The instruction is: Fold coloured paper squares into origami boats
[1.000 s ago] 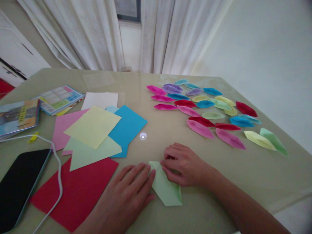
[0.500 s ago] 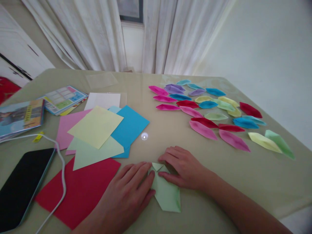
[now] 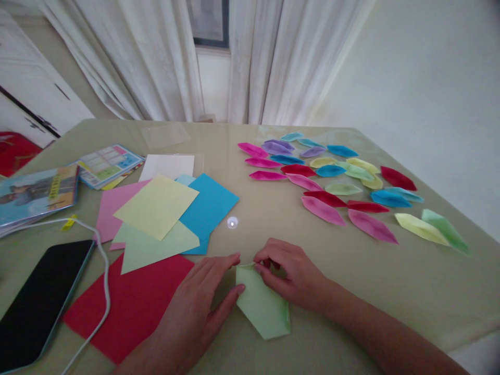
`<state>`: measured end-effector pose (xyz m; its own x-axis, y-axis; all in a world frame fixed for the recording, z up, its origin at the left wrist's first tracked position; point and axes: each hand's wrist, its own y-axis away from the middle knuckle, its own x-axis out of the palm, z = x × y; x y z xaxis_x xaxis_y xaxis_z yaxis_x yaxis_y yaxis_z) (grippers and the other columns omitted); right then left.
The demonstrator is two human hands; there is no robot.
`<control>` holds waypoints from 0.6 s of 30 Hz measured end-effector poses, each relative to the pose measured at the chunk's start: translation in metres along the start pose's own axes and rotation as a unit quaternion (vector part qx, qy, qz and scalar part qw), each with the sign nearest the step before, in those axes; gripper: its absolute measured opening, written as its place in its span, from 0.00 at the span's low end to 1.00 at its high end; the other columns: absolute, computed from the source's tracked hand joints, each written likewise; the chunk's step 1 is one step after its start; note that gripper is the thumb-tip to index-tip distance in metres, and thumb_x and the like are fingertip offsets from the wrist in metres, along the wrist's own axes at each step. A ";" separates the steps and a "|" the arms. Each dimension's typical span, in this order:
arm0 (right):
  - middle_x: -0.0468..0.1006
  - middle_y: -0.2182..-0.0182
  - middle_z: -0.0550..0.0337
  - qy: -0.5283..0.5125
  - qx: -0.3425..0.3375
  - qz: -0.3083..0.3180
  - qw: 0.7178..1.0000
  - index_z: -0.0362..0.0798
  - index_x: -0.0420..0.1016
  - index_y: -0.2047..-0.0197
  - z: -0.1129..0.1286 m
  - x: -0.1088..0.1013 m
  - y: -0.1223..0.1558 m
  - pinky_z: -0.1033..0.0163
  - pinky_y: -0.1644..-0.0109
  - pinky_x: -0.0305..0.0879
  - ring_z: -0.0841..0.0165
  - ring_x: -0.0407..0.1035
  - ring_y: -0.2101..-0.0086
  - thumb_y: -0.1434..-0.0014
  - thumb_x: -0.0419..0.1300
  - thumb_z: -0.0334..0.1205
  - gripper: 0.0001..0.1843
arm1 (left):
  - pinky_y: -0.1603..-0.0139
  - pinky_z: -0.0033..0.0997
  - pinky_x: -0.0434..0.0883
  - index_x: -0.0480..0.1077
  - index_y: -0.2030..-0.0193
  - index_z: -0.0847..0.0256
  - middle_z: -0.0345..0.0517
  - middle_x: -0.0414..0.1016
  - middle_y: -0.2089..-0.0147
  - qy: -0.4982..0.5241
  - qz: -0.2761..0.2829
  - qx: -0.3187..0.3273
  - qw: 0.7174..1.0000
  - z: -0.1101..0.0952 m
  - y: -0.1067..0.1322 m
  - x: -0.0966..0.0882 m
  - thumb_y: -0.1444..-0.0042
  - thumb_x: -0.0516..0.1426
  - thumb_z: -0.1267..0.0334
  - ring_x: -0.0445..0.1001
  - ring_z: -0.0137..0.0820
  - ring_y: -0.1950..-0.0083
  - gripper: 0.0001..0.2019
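Note:
A partly folded sheet of light green paper lies on the table at the front middle, its far edge straight. My right hand pinches the far right corner of that paper between thumb and fingers. At the paper's left side is my left hand, thumb and fingers apart, the thumb tip at the left edge. Under and beside the left forearm lies a red sheet. Left of centre, loose yellow paper, pale green paper and blue paper overlap.
Many folded paper boat-like pieces in several colours spread over the table's right half. At left lie a black phone, a white cable, a booklet and printed cards. Curtains hang behind the table.
The small triangular flap at the paper's far end no longer shows; that edge now looks straight. My left fingers have lifted and spread, while my right hand has closed to a pinch at the corner.

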<state>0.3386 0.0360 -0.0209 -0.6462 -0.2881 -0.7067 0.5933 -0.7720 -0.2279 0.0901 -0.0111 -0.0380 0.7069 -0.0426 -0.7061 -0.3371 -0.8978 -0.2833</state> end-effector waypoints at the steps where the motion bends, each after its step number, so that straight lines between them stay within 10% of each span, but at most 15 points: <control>1: 0.75 0.68 0.61 -0.028 0.007 -0.008 1.000 0.47 0.77 0.57 0.003 0.000 0.000 0.66 0.64 0.62 0.71 0.68 0.69 0.28 0.60 0.35 0.05 | 0.49 0.33 0.81 0.72 0.35 0.51 0.42 0.85 0.48 0.047 0.003 -0.033 0.998 -0.002 -0.001 -0.001 0.29 0.60 0.57 0.84 0.35 0.50 0.17; 7: 0.73 0.70 0.64 -0.152 0.061 -0.019 0.986 0.47 0.77 0.61 0.011 -0.002 -0.001 0.68 0.66 0.63 0.73 0.67 0.71 0.31 0.63 0.37 0.05 | 0.55 0.25 0.80 0.81 0.45 0.50 0.40 0.87 0.56 0.248 0.039 -0.191 0.949 -0.008 -0.005 -0.007 0.32 0.63 0.55 0.85 0.33 0.55 0.12; 18: 0.73 0.70 0.63 -0.253 0.118 0.006 0.960 0.45 0.83 0.57 0.012 -0.003 -0.002 0.67 0.67 0.61 0.72 0.65 0.71 0.32 0.67 0.45 0.12 | 0.56 0.29 0.81 0.83 0.47 0.55 0.45 0.88 0.57 0.286 0.020 -0.213 0.934 -0.008 -0.007 -0.007 0.36 0.65 0.55 0.85 0.36 0.56 0.13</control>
<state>0.3340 0.0314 -0.0105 -0.8256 -0.4902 -0.2797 0.5157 -0.8565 -0.0212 0.0926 -0.0074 -0.0262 0.9568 -0.1973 -0.2137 -0.1780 -0.9783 0.1064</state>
